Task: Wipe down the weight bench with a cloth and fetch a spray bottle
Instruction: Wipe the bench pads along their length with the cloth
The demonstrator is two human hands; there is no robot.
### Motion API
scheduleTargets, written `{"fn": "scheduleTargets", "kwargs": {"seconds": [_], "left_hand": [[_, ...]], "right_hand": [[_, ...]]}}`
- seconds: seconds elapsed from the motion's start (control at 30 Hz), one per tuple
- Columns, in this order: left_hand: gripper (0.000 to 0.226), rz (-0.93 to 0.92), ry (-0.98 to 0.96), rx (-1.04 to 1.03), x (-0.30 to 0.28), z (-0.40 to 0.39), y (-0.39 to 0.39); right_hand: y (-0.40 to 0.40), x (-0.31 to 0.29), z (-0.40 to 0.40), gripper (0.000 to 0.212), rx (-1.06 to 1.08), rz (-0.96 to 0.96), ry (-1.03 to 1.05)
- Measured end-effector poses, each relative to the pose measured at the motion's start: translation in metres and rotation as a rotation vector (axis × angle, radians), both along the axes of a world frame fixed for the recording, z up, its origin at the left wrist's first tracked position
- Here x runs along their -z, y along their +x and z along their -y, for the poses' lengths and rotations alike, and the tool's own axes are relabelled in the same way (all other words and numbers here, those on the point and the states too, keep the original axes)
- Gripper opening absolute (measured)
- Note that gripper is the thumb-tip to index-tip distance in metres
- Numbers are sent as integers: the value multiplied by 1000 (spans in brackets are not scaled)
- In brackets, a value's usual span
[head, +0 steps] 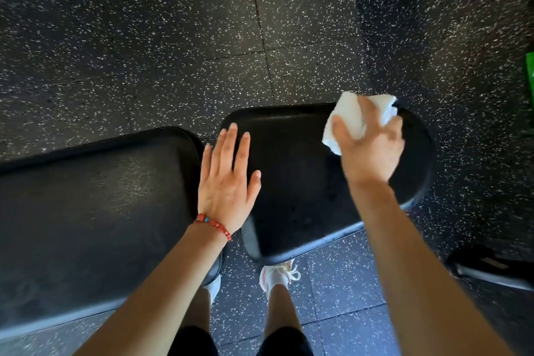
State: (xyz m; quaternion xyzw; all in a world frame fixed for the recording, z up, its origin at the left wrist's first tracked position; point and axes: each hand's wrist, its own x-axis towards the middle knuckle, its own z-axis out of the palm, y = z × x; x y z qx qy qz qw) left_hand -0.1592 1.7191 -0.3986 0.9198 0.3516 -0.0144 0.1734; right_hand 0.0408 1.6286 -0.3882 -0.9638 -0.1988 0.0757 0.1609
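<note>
The weight bench has two black pads: a long back pad (86,211) at the left and a shorter seat pad (297,182) at the right. My right hand (370,147) holds a crumpled white cloth (349,121) pressed on the far right part of the seat pad. My left hand (225,182) lies flat with fingers spread over the gap between the two pads, holding nothing; a red bead bracelet is on its wrist. No spray bottle is in view.
Black rubber floor (202,37) with white speckles surrounds the bench. My legs and white shoes (277,272) stand under the near edge. A black bench foot (491,269) lies at the lower right. A green object (530,72) shows at the right edge.
</note>
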Motion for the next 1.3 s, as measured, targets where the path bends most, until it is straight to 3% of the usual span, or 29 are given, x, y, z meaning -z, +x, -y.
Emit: {"fn": "scheduleTargets", "kwargs": {"seconds": [0.13, 0.3, 0.5, 0.63, 0.77, 0.87, 1.07, 1.2, 1.3], "left_hand": [[58, -18, 23, -12, 4, 3, 1], [57, -21, 69, -46, 3, 8, 5], [55, -5, 60, 50, -1, 23, 26], [55, -41, 70, 72, 2, 35, 41], [56, -47, 101, 64, 7, 36, 40], [55, -46, 107, 76, 8, 35, 39], [54, -10, 93, 79, 2, 33, 35], [53, -6, 99, 34, -4, 28, 14], [53, -17, 114, 5, -6, 21, -8]], "right_hand": [[-29, 4, -23, 52, -101, -80, 94], [-19, 4, -17, 50, -340, -16, 53], [48, 4, 41, 57, -48, -11, 14], [32, 3, 39, 55, 56, -59, 68], [-12, 2, 25, 51, -215, -66, 103], [0, 4, 34, 50, -322, 3, 64], [43, 4, 92, 56, 62, -5, 64], [24, 2, 87, 52, 151, -38, 108], [-17, 2, 73, 52, 66, -62, 121]]}}
